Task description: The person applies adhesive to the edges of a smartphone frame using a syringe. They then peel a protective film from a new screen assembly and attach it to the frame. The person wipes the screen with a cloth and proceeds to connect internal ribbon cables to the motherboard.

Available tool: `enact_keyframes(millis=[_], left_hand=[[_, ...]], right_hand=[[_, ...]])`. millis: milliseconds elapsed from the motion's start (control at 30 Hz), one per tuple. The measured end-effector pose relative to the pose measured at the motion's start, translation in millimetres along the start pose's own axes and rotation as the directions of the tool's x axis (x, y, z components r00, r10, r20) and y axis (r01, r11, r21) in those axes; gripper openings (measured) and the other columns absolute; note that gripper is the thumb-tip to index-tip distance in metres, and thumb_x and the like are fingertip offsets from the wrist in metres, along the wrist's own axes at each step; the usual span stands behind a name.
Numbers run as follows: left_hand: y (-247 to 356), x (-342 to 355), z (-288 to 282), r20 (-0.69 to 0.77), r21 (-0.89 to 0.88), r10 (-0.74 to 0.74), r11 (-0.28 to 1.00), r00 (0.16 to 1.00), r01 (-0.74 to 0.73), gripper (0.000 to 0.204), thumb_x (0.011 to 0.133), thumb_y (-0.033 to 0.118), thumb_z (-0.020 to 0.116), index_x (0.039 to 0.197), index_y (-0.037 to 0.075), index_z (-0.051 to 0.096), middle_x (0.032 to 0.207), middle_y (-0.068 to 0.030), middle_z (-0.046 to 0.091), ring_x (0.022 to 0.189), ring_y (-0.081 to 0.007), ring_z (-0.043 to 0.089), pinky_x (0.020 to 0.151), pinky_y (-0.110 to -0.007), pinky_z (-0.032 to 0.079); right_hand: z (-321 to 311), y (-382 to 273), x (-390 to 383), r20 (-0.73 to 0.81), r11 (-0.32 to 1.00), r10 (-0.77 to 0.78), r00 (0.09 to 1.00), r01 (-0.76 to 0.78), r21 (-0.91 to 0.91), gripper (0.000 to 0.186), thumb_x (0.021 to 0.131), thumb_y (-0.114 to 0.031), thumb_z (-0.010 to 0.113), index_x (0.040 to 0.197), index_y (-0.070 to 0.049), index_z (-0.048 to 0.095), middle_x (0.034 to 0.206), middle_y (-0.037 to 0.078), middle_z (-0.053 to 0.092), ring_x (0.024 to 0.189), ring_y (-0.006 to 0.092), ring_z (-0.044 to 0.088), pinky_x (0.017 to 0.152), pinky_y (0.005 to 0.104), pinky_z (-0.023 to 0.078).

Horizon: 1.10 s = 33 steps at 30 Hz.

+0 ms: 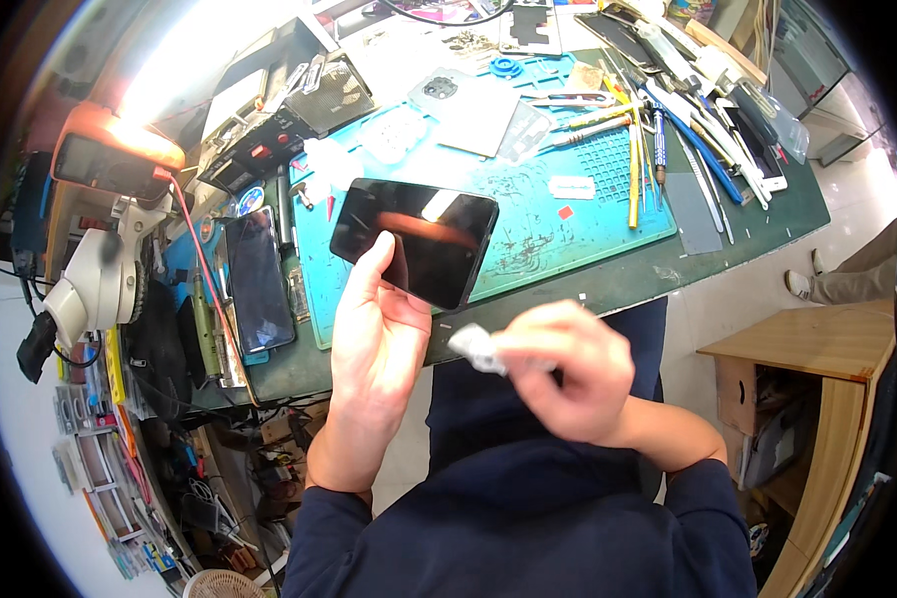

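Note:
My left hand (pixel 384 309) is closed round the lower edge of a black smartphone (pixel 416 239), thumb on its glossy screen. The phone is held above the front part of a teal work mat (pixel 528 234), its screen turned up and catching an orange reflection. Right of it and nearer to me, my right hand (pixel 568 369) is closed on a crumpled whitish wipe (pixel 476 348). That hand is slightly smeared by motion. The wipe is apart from the phone, over the space in front of the bench edge.
A second dark phone (pixel 257 279) lies left of the mat. Tweezers, screwdrivers and a blue-handled tool (pixel 703 149) crowd the right. A white panel (pixel 473 115) lies farther back. An orange multimeter (pixel 115 154) stands at left. A wooden cabinet (pixel 797 339) is at lower right; another person's legs (pixel 852 279) show beyond.

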<state>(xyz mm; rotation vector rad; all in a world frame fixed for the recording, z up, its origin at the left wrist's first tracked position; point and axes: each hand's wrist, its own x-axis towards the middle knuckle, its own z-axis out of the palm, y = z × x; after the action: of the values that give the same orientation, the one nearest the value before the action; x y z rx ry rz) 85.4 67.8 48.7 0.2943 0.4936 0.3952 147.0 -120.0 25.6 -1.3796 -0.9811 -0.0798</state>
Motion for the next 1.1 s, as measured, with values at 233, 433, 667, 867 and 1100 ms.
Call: enact_keyframes(millis=[233, 433, 667, 867, 1100], left_hand=[[-4.6, -4.4, 1.0, 0.004, 0.055, -0.013, 0.998, 1.0, 0.013, 0.021, 0.098, 0.007, 0.059, 0.119, 0.004, 0.058, 0.116, -0.0066, 0.067, 0.109, -0.0168, 0.064, 0.101, -0.035, 0.053], [-6.4, -4.1, 1.5, 0.024, 0.066, -0.011, 0.998, 1.0, 0.009, 0.02, 0.099, 0.009, 0.058, 0.118, 0.004, 0.058, 0.114, -0.0067, 0.068, 0.108, -0.0169, 0.065, 0.1, -0.035, 0.053], [-4.0, -1.2, 5.0, 0.17, 0.086, 0.064, 0.993, 0.983, -0.079, 0.018, 0.1, 0.011, 0.056, 0.115, 0.003, 0.063, 0.114, -0.0098, 0.071, 0.105, -0.0193, 0.068, 0.096, -0.034, 0.055], [-10.8, -2.5, -0.3, 0.164, 0.162, 0.364, 0.907, 0.917, -0.389, 0.019, 0.1, 0.009, 0.057, 0.117, 0.004, 0.062, 0.115, -0.0081, 0.068, 0.107, -0.0174, 0.065, 0.097, -0.034, 0.053], [-40.7, -11.5, 3.1, 0.238, 0.305, 0.502, 0.774, 0.832, -0.555, 0.032, 0.1, 0.007, 0.054, 0.131, 0.011, 0.049, 0.124, -0.0036, 0.058, 0.114, -0.0169, 0.058, 0.099, -0.037, 0.049]], right_hand=[[-13.9, 13.0, 28.6, -0.249, 0.978, -0.118, 0.961, 0.069, -0.197, 0.028, 0.079, 0.01, 0.071, 0.106, -0.001, 0.072, 0.094, 0.01, 0.068, 0.078, 0.0185, 0.066, 0.069, 0.0285, 0.053], [4.5, 19.3, 33.3, -0.104, 0.9, -0.336, 0.936, 0.286, -0.33, 0.037, 0.073, 0.015, 0.071, 0.107, 0.0, 0.072, 0.093, 0.011, 0.065, 0.075, 0.0222, 0.065, 0.065, 0.0296, 0.054], [18.6, 17.4, -4.7, 0.121, 0.879, -0.439, 0.89, 0.453, -0.145, 0.041, 0.063, 0.006, 0.07, 0.103, 0.0, 0.074, 0.087, 0.008, 0.065, 0.072, 0.0216, 0.066, 0.062, 0.0311, 0.056], [-5.1, 2.2, 16.0, -0.051, 0.802, 0.43, 0.901, -0.356, 0.48, 0.022, 0.088, 0.006, 0.064, 0.107, -0.002, 0.071, 0.095, 0.005, 0.069, 0.085, 0.0133, 0.065, 0.081, 0.0274, 0.052], [-1.2, 8.4, 50.2, 0.326, 0.537, 0.586, 0.741, -0.657, 0.529, 0.02, 0.093, -0.004, 0.065, 0.111, 0.003, 0.069, 0.104, 0.006, 0.071, 0.094, 0.0074, 0.062, 0.085, 0.0228, 0.049]])
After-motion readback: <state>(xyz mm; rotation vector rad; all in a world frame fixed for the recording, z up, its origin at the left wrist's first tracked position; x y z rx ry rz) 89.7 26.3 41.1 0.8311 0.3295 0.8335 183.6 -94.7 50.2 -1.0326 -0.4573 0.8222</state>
